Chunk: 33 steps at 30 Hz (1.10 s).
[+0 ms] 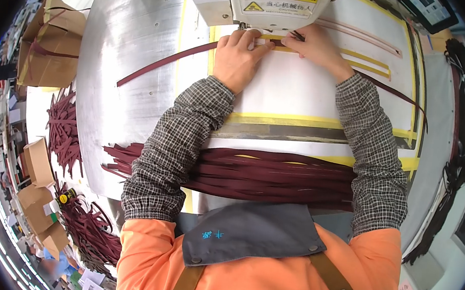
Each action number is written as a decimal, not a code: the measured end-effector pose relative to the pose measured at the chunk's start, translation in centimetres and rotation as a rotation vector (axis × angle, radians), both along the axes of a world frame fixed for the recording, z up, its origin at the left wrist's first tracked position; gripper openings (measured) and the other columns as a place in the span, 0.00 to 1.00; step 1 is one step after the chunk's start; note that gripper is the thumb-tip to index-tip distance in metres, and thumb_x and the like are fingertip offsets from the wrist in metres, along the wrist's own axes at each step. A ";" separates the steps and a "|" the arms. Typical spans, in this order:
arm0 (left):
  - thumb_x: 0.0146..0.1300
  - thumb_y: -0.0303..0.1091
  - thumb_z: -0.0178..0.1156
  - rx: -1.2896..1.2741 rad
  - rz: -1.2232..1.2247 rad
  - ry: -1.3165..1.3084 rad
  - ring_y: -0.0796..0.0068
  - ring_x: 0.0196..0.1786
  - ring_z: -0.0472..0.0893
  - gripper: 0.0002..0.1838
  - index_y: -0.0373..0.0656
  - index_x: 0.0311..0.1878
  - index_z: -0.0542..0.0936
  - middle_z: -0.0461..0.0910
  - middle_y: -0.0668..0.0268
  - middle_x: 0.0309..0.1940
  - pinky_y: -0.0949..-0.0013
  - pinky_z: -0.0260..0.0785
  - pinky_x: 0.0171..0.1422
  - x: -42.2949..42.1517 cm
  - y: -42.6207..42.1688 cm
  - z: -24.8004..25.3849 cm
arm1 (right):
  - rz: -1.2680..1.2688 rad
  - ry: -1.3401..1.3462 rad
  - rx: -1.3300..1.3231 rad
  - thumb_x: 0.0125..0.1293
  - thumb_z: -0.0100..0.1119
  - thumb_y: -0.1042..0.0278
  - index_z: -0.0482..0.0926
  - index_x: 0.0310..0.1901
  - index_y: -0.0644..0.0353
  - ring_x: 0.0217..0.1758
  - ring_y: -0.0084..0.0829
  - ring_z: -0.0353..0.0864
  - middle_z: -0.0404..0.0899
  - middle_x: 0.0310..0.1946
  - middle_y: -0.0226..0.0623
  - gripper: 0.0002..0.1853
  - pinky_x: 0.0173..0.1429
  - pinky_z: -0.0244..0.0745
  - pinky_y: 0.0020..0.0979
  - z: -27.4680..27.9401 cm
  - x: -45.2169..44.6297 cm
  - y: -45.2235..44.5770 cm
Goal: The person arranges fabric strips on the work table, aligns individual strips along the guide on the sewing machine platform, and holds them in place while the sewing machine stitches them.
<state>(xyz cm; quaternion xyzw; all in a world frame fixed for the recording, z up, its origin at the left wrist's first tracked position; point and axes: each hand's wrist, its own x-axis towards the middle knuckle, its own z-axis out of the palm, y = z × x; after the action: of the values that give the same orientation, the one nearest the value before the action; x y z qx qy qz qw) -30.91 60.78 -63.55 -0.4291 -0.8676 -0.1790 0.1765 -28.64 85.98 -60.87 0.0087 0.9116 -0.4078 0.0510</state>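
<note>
Touching the maroon strap with the left hand, fingers bent, grip impossible to tell; pinching a thin dark object, partly hidden, between the right hand's fingers.

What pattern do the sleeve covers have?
The sleeve covers are dark with a pale check; best seen in the head view.

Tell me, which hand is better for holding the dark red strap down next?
Probably the left hand: its fingers rest on the strap beside the machine, while the right hand seems to be pinching a small dark tool.
</note>
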 end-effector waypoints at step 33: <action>0.68 0.33 0.68 -0.054 0.007 0.018 0.60 0.67 0.82 0.26 0.63 0.70 0.88 0.85 0.65 0.65 0.54 0.73 0.66 0.2 0.2 0.4 | 0.071 0.222 0.234 0.68 0.76 0.59 0.89 0.52 0.63 0.45 0.51 0.92 0.92 0.44 0.47 0.17 0.51 0.86 0.46 0.6 1.6 -0.2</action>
<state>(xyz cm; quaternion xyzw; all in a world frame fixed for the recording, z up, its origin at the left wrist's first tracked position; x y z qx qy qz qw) -30.75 60.99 -63.19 -0.4323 -0.8719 -0.1511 0.1733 -27.03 85.74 -60.30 -0.0626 0.9527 -0.2952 -0.0370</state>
